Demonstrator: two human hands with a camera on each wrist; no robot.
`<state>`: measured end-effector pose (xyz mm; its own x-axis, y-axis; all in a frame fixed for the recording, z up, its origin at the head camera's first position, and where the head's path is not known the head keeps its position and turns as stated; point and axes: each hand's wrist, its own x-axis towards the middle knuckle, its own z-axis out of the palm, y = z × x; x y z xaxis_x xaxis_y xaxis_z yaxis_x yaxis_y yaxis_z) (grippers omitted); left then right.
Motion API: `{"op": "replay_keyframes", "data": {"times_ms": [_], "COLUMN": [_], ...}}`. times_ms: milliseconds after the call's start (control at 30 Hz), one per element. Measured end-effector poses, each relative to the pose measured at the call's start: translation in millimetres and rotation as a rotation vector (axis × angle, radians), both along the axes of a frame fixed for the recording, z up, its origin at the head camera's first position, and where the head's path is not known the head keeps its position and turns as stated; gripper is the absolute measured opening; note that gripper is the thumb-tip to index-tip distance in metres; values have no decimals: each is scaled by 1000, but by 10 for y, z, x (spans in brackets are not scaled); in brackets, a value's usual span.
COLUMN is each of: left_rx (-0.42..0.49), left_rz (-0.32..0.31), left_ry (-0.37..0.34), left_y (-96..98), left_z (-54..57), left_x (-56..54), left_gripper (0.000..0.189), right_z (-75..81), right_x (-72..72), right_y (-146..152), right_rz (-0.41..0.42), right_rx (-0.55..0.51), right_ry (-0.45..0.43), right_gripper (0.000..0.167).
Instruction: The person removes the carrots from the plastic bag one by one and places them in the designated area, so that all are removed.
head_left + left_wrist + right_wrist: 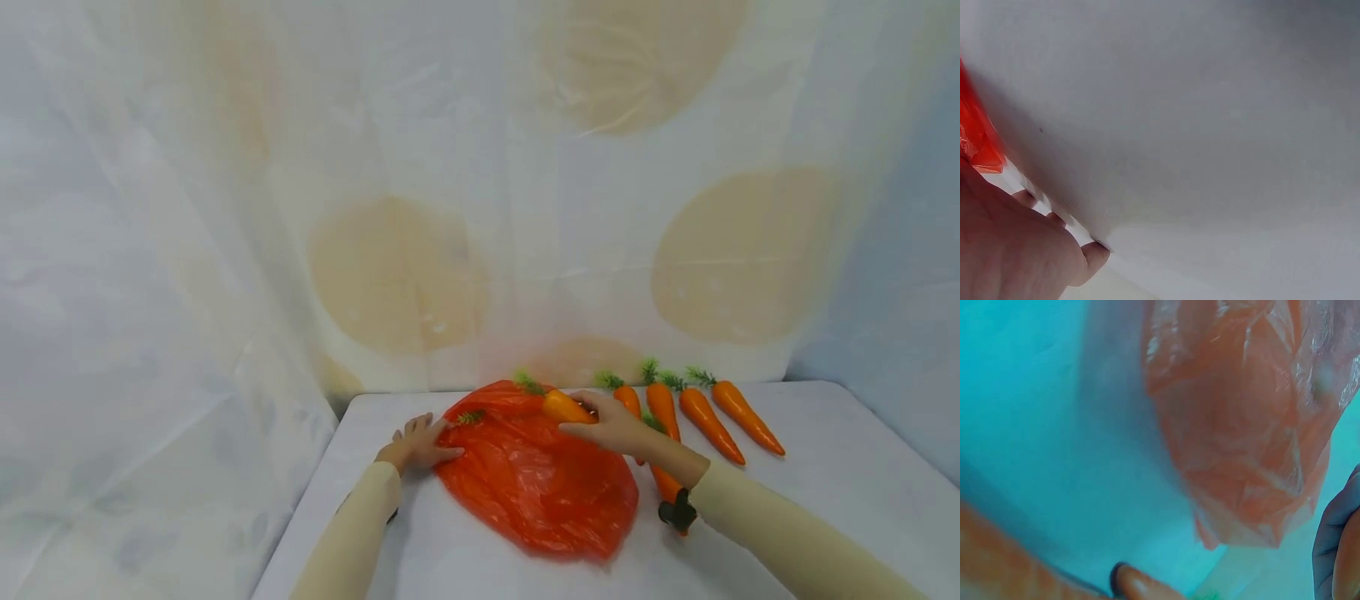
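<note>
My right hand [611, 423] holds an orange carrot [566, 407] with a green leafy top over a red plastic bag [536, 483]. The leafy end points to the far left. My left hand [422, 446] rests at the bag's left edge with its fingers spread and thumb against the plastic. In the left wrist view that hand's fingers [1094, 255] look loosely extended, next to a corner of the bag [985, 156]. A green sprig [471, 417] shows at the bag's upper left; what lies inside is mostly hidden.
Several carrots with green tops lie on the white table [825, 500] right of the bag, among them one carrot [747, 417] farthest right and another [666, 483] partly under my right forearm. A spotted curtain [525, 250] hangs behind the table.
</note>
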<state>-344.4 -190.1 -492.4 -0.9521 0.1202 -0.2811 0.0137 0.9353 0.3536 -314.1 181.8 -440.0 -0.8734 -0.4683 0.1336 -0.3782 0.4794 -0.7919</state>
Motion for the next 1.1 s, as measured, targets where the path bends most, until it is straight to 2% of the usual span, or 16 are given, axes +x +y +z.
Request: {"op": "replay_keyframes", "data": {"times_ms": [167, 300, 433, 600, 833, 967, 1100], "left_rx": [6, 19, 13, 5, 8, 10, 14], "left_rz": [10, 0, -10, -14, -14, 7, 15], "left_ry": [-5, 0, 4, 5, 2, -5, -1], "left_y": [-6, -6, -10, -14, -1, 2, 15], "left_z": [13, -3, -27, -13, 4, -11, 19], "left_x": [10, -10, -32, -44, -36, -18, -2], "left_gripper": [72, 73, 73, 74, 76, 77, 77], "right_z": [-48, -48, -21, -24, -8, 2, -12], "right_x": [-15, 38, 98, 105, 123, 167, 199], "right_y": [90, 183, 280, 413, 645, 780, 888], "right_rz": [-19, -57, -112, -174, -223, -260, -272], "right_rx": [17, 49, 69, 61, 92, 105, 117], "right_ry": [45, 54, -13, -85, -48, -35, -26], "right_gripper": [53, 57, 62, 68, 77, 74, 72]}}
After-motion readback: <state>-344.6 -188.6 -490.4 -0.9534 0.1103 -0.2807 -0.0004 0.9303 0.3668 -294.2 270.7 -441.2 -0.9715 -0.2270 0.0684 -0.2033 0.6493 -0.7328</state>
